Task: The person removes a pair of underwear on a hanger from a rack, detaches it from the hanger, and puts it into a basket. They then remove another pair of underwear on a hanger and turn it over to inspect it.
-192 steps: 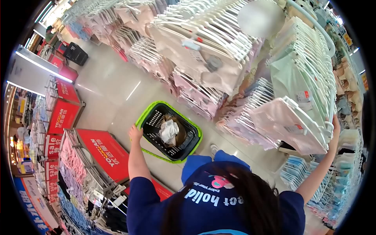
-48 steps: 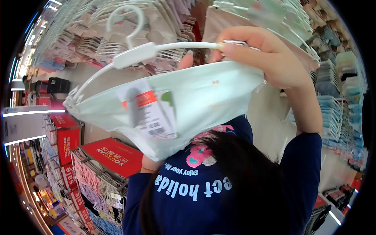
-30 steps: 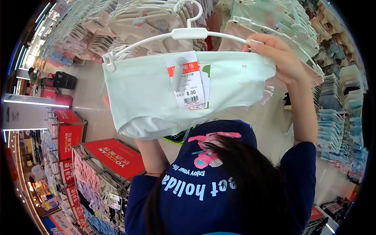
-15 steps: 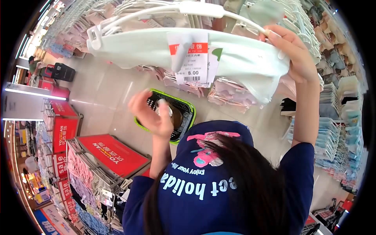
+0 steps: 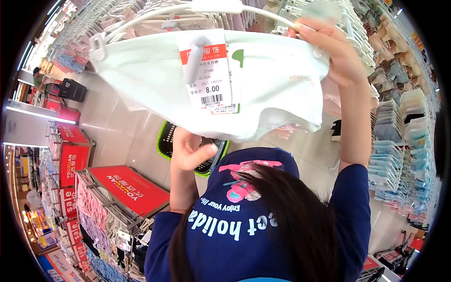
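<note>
My right hand point(image 5: 336, 51) is closed around one end of a white plastic hanger point(image 5: 216, 6). From the hanger's clips hangs a pair of pale mint underpants point(image 5: 277, 70), spread wide in front of me. A price tag point(image 5: 209, 70) with a red band and "8.00" lies over the fabric, partly covered by a blurred grey hook-like piece point(image 5: 195, 58). Just below the lower left edge of the underpants is my left hand point(image 5: 188, 150), its thumb held apart. The other fingertips are hidden behind the cloth, so contact is unclear.
A black basket with a green rim point(image 5: 165, 141) stands on the floor beyond my left hand. Racks of hung garments point(image 5: 390, 160) line the right side. Red-signed display racks point(image 5: 136, 188) stand at left. A person point(image 5: 40, 80) is far off at upper left.
The underpants and hanger have shifted left and tilted, showing more of their face. My left hand has moved down and right, under their lower edge. My right hand keeps its hold.
</note>
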`<action>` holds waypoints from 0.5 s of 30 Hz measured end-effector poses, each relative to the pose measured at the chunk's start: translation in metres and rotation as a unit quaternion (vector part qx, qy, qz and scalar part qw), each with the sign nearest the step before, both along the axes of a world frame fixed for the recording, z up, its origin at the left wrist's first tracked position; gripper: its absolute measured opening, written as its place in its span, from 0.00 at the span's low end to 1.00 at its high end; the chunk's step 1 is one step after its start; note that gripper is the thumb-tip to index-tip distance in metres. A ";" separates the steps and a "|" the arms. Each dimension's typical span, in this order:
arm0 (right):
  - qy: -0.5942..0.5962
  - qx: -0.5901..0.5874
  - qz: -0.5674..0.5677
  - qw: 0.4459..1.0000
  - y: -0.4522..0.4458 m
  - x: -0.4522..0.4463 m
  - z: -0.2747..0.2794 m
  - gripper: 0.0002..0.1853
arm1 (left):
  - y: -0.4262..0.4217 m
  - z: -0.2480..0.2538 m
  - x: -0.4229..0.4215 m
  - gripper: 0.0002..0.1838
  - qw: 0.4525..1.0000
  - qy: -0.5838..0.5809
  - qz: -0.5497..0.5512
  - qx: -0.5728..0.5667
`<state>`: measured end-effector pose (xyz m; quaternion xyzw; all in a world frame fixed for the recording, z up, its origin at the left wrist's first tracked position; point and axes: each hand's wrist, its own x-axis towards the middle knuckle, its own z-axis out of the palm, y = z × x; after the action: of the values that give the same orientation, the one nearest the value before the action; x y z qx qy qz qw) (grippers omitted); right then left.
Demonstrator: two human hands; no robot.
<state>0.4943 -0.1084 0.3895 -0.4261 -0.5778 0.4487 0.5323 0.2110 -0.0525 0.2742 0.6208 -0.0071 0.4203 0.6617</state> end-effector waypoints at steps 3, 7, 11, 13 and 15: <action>-0.010 -0.029 -0.013 0.999 0.008 0.002 -0.017 0.13 | -0.011 0.008 -0.006 0.38 0.998 -0.026 -0.051 -0.033; -0.084 -0.057 -0.088 0.991 0.015 -0.017 -0.055 0.11 | -0.025 0.032 0.000 0.60 0.981 -0.010 -0.065 -0.182; -0.176 -0.077 -0.036 0.981 0.016 -0.038 -0.099 0.11 | -0.022 0.035 0.005 0.54 0.955 -0.069 -0.139 -0.254; -0.107 -0.113 0.000 0.988 0.016 -0.049 -0.128 0.10 | -0.027 0.034 0.003 0.48 0.949 -0.041 -0.092 -0.298; -0.103 -0.073 0.000 0.992 0.014 -0.058 -0.147 0.09 | -0.025 0.026 -0.007 0.42 0.955 0.023 -0.077 -0.285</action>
<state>0.4362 -0.0948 0.2422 -0.5075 -0.5951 0.4439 0.4375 0.2045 -0.0770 0.3004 0.4139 0.0808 0.3383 0.8413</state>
